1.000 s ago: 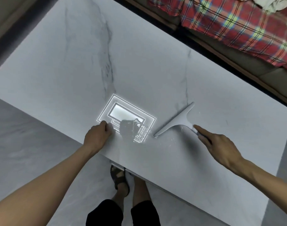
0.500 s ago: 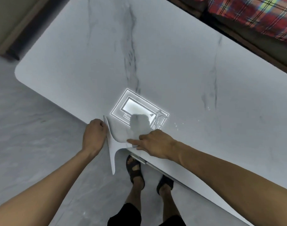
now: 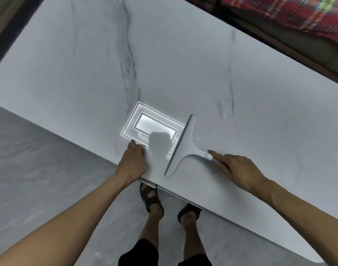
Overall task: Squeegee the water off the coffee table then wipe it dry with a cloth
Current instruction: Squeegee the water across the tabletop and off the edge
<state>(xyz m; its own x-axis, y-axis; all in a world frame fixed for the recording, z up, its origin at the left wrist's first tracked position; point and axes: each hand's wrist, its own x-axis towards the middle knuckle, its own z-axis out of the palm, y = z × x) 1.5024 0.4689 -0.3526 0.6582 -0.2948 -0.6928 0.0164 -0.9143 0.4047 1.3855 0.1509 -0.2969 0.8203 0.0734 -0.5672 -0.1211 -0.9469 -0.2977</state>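
Squeegee [image 3: 183,146] is flat on the coffee table [image 3: 68,73] near the front edge, blade facing the lamp reflection [image 3: 152,125]. I read that as set up for a stroke. Droplets [image 3: 224,116] sit on its handle side. Right hand [image 3: 239,169] grips the handle, index finger laid along it, probably for pressure. Left hand [image 3: 132,162] braces at the edge, fingers curled, holding nothing.

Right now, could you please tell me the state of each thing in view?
White T-shaped squeegee: blade on the table, handle held.
White marble coffee table: few droplets right of the squeegee.
Left hand: rests near the table's edge, fingers curled.
Right hand: grips the squeegee handle.
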